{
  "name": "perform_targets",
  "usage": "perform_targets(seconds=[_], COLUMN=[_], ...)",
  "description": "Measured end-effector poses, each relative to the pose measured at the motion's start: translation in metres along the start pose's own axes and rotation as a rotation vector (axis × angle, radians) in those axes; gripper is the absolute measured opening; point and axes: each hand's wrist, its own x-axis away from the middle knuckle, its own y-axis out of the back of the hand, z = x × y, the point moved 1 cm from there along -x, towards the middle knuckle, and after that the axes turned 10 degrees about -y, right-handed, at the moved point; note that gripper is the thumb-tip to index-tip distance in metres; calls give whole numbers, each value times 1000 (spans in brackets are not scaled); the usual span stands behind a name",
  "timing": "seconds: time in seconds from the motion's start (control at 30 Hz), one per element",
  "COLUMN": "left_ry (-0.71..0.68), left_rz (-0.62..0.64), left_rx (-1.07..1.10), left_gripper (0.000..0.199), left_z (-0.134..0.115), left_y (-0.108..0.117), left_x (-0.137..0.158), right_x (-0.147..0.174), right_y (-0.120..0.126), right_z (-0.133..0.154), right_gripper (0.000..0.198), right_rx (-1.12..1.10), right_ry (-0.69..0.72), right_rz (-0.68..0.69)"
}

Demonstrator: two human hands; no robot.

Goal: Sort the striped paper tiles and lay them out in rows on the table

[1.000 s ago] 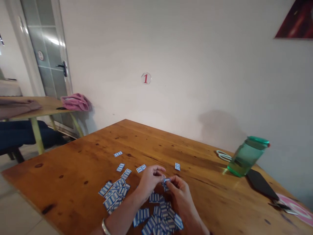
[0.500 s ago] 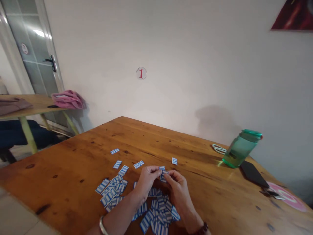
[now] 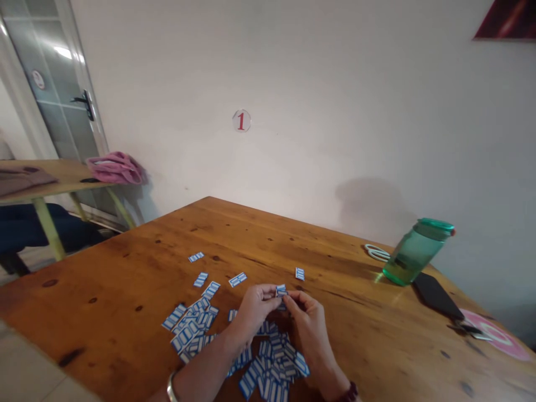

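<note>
Both hands meet above the near part of the wooden worktop (image 3: 355, 329), with a small blue-and-white card (image 3: 281, 290) pinched between them. The left hand (image 3: 255, 307) has its thumb and fingertips drawn close together at the card's left side, while the right hand (image 3: 307, 318) grips it from the right, thumb toward the viewer and fingers curled behind. The piece is too small to tell whether it is one card or two overlapping. A silver bangle (image 3: 171, 385) circles the left wrist and a dark bracelet (image 3: 348, 393) the right. Below the hands, a loose pile of similar cards (image 3: 272, 363) lies partly hidden by the left forearm, and to the left of that forearm sits a second heap (image 3: 192, 329), its pieces overlapping at various angles. Beyond the hands a few single cards lie apart: one (image 3: 238, 280) just past the left hand, another (image 3: 300, 273) past the right, and more toward the left. Well to the right stands a green bottle (image 3: 416, 254), with a white cable (image 3: 377, 252) beside it, a flat black object (image 3: 438, 296) near its base and a pink disc (image 3: 498, 335) closer to the viewer. A pink cloth (image 3: 115, 167) rests on a side table (image 3: 75, 177) near the door (image 3: 62, 72).
</note>
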Motion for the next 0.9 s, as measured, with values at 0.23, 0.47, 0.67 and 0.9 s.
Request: perform_targets(seconds=[0.23, 0.47, 0.67, 0.9], left_ry=[-117, -170, -90, -99], left_rz=[-57, -143, -111, -29], left_rx=[-266, -649, -904, -1229], left_gripper=[19, 20, 24, 29], left_z=[6, -6, -4, -19], left_y=[4, 1, 10, 18], left_x=[0, 5, 7, 11], right_x=[7, 9, 5, -7], right_y=[-4, -5, 3, 17], right_z=[7, 6, 6, -3], right_gripper=[29, 40, 41, 34], right_rx=[179, 190, 241, 266], right_ry=[101, 37, 56, 92], right_rz=[-45, -39, -117, -230])
